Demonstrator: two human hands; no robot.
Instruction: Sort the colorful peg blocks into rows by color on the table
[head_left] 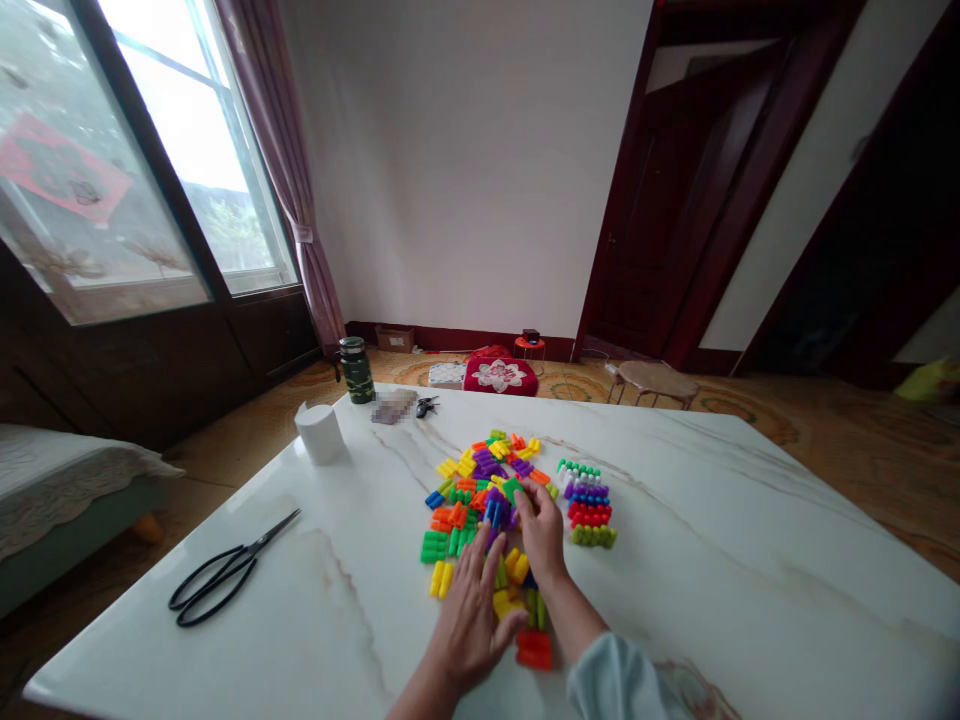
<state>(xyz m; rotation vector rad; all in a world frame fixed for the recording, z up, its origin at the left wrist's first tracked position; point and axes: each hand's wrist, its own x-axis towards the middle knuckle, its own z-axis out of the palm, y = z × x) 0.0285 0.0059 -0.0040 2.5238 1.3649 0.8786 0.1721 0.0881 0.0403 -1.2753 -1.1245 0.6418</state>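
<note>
Bright plastic building blocks with rounded, tube-like sides lie in a loose heap under my hands. My right hand point(544, 530) reaches over the heap, its fingers closed on a green block point(512, 488). Flat and with fingers stretched out, my left hand point(474, 600) rests at the near side of the heap. Its fingertips are at a blue block point(494, 510); I cannot tell whether they press on it. Around the hands are an orange block point(534, 650), a yellow block point(441, 579) and a green block at the left edge point(433, 546).
Right of the heap, rows of knobbed pieces point(591, 515) stand sorted by colour. Black-handled scissors point(217, 585) lie on the white marbled table point(337, 640) at left. A paper roll point(320, 436), a green flask point(356, 372) and keys point(425, 407) are near the far left edge.
</note>
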